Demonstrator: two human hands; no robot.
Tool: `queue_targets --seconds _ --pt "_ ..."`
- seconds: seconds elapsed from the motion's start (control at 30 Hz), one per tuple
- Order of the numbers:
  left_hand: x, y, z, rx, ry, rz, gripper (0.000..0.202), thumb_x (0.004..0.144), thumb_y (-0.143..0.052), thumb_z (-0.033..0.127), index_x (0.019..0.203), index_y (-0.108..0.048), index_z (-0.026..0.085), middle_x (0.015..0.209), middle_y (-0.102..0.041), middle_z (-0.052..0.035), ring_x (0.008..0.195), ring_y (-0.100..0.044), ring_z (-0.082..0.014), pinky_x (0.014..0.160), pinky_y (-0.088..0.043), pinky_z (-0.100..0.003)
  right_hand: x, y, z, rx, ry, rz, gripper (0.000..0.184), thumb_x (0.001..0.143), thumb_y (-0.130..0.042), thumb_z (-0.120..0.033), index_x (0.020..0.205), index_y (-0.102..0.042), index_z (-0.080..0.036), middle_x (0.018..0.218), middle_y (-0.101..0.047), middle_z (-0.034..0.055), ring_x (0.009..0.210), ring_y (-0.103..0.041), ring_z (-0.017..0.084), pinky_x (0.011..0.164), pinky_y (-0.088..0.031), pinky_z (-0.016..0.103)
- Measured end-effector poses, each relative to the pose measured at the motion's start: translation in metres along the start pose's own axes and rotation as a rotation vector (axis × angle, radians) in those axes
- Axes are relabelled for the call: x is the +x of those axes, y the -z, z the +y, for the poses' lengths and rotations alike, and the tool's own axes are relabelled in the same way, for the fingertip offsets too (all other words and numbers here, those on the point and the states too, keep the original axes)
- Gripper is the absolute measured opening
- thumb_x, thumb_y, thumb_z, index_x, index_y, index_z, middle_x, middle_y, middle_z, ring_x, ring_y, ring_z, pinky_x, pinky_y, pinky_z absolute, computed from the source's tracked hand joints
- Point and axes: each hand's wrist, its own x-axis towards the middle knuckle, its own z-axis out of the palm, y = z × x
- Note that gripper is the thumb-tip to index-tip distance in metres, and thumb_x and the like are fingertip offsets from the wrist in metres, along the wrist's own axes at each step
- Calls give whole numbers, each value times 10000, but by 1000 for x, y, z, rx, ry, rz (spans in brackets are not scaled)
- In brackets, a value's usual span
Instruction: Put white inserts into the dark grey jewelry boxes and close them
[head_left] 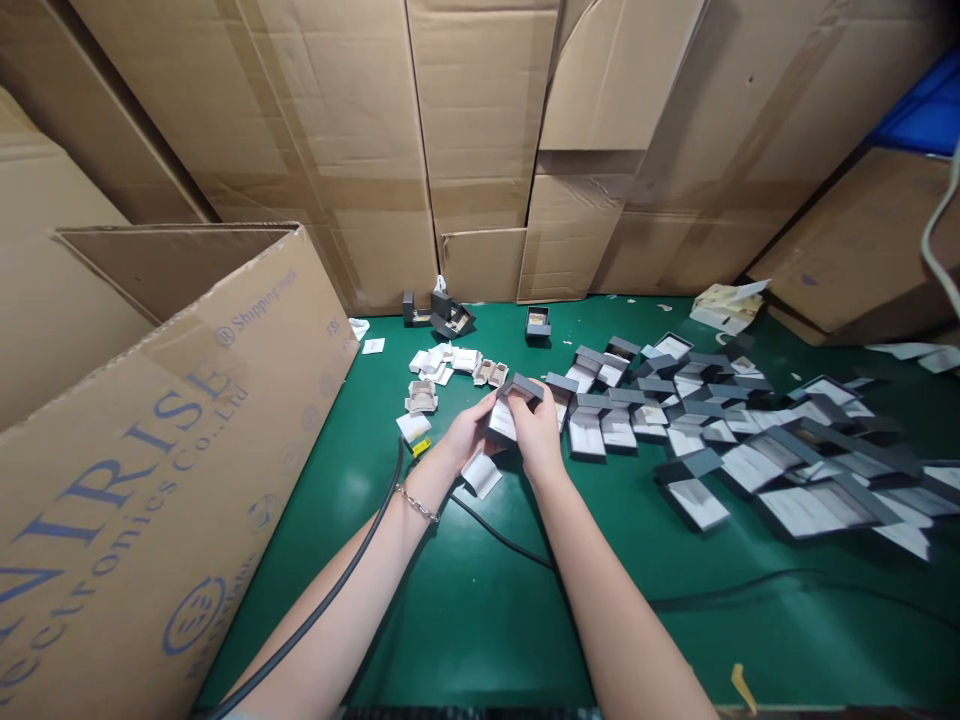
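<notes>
My left hand [469, 432] and my right hand [536, 437] both grip a small open grey jewellery box [504, 418] with a white inner card, holding it just above the green mat. To the right of my right hand, several open grey boxes [679, 425] with white lids or cards lie spread in overlapping rows. Left of my hands sits a loose heap of white and beige box inserts [448, 362]. A white card [481, 473] lies just below my hands. A chain bracelet [417, 503] circles my left wrist.
A green work mat [465, 610] covers the table, with a black cable [501, 537] lying across it. A few dark boxes [439, 313] stand at the far edge. Large cardboard sheets [480, 130] line the back, and a printed carton [150, 470] leans in at the left.
</notes>
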Motion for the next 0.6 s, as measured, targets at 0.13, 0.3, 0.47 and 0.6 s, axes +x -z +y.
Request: queue_targets --seconds 0.13,0.3,0.47,0.6 --pt "0 2 -1 4 21 28 348 805 -567 316 1095 -628 133 824 -662 -61 647 -591 -133 618 -454 -249 0 0 -2 15 -10 24 302 698 -591 -415 888 -551 -184 824 -597 11 788 -549 172 756 -441 307" --pt "2 5 -3 2 6 13 295 784 -583 303 996 -654 110 683 -631 -33 491 -499 -89 475 -368 -218 0 4 -1 -19 6 59 248 694 -594 -389 816 -552 -177 748 -570 -9 729 -518 156 705 -421 287" --pt "2 4 -2 -29 15 26 212 775 -590 281 874 -662 108 591 -593 -9 457 -488 -86 461 -360 -218 0 3 1 -37 37 64 220 717 -581 -385 793 -513 -190 720 -542 -23 713 -514 149 697 -417 282" --pt "1 1 0 -52 35 42 237 807 -550 279 932 -658 109 625 -619 -25 485 -532 -102 510 -405 -227 -2 -1 -2 -20 14 78 267 702 -600 -374 888 -541 -191 827 -586 1 775 -547 158 740 -434 292"
